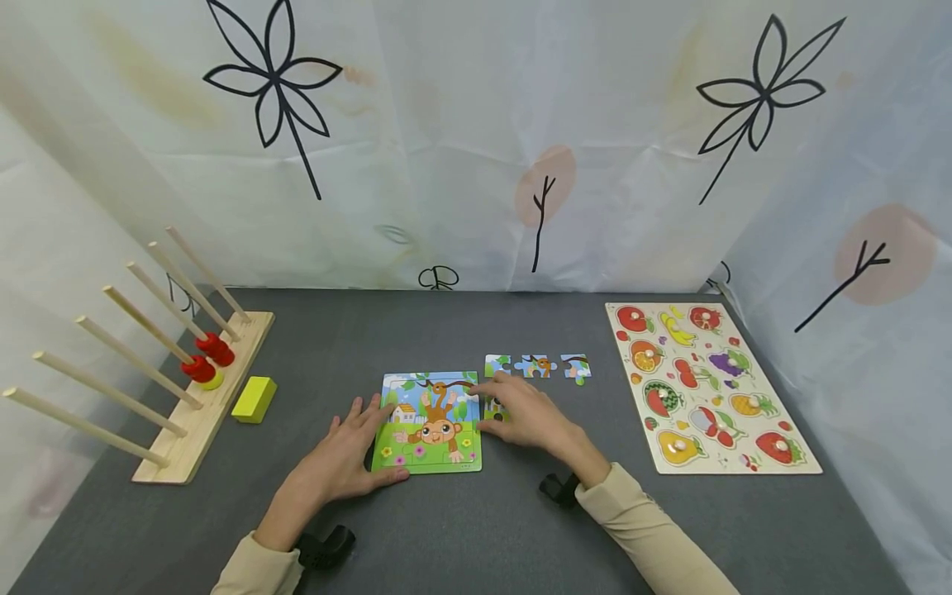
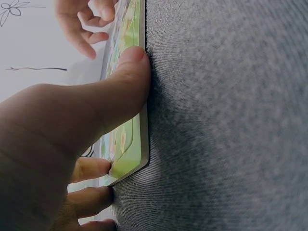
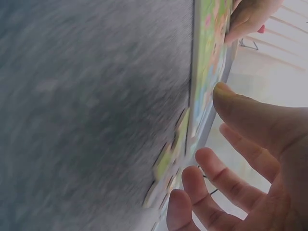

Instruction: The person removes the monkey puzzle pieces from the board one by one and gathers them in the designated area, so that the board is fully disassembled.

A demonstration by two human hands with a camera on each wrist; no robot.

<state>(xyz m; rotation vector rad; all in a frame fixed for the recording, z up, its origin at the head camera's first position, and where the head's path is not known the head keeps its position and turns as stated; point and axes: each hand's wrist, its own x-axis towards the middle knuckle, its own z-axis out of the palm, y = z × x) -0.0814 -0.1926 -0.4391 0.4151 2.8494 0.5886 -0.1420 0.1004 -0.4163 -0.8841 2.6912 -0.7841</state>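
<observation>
A square jigsaw puzzle (image 1: 426, 453) with a monkey hanging from a branch lies flat on the table. My left hand (image 1: 335, 459) rests on its near left corner, with the thumb (image 2: 127, 77) on the front border and the other fingertips along the left side. Over the puzzle's right edge is my right hand (image 1: 524, 413), its fingers (image 3: 226, 180) loosely bent and apart, holding nothing. Three loose jigsaw pieces (image 1: 535, 365) lie in a row behind that hand. Another piece (image 1: 494, 410) sits beside the puzzle, partly hidden beneath the right hand.
At the left stands a wooden rack (image 1: 178, 430) with several slanting pegs, some bearing red rings (image 1: 214, 349). A yellow block (image 1: 254, 400) lies beside it. On the right is a fruit peg-puzzle board (image 1: 714, 388). A patterned white curtain (image 1: 446, 165) backs the grey table (image 1: 461, 537).
</observation>
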